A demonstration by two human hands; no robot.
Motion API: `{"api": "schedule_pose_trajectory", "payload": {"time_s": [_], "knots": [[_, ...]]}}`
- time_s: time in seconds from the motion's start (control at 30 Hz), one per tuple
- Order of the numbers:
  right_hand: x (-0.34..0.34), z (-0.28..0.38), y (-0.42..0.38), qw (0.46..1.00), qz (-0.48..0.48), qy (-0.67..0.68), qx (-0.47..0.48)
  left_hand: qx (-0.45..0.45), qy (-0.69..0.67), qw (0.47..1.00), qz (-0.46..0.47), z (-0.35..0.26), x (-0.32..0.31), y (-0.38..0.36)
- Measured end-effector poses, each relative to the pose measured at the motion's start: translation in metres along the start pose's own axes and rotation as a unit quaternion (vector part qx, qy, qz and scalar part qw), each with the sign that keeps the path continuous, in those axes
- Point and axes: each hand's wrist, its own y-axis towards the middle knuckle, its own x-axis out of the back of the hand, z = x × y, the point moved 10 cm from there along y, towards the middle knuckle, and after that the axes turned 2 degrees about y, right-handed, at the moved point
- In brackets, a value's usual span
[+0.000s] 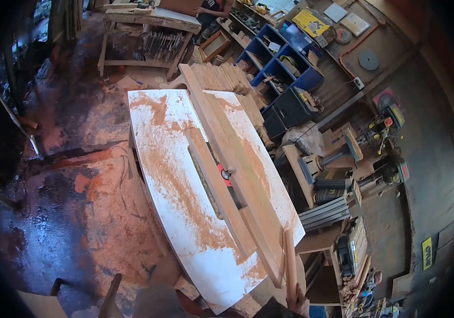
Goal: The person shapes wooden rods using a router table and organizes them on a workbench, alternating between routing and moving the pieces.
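At the bottom right, my right hand (298,303) is closed around the near end of a slim wooden strip (290,259). The strip's far part rests by the near end of a long wooden fence board (237,175), which runs lengthwise over a white tabletop (190,265). Beside the fence lies a shorter wooden board (219,193). In the gap between them shows a red ring (224,175) with a round metal part at its centre. My left hand does not show. A blurred bare limb and grey cloth appear below the table's left edge.
Sawdust covers much of the tabletop and floor (110,196). Stacked wooden pieces (219,78) lie beyond the table. A person (214,13) is at a far workbench (150,18). Blue shelving (285,58) and drill presses (381,132) stand on the right.
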Motion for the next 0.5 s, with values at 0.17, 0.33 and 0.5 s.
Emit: {"api": "schedule_pose_trajectory", "payload": {"time_s": [0.17,0.33,0.5], "knots": [[0.02,0.025,-0.021,0.967,-0.082,0.002,0.239,-0.045,-0.025,0.986,-0.158,-0.004,0.067,-0.049],[-0.003,-0.05,0.003,0.909,-0.147,0.049,0.387,-0.143,-0.095,0.89,-0.423,0.011,0.182,-0.18],[0.005,-0.077,0.016,0.942,-0.044,0.131,0.305,-0.34,0.007,0.804,-0.488,-0.18,0.047,-0.36]]}}
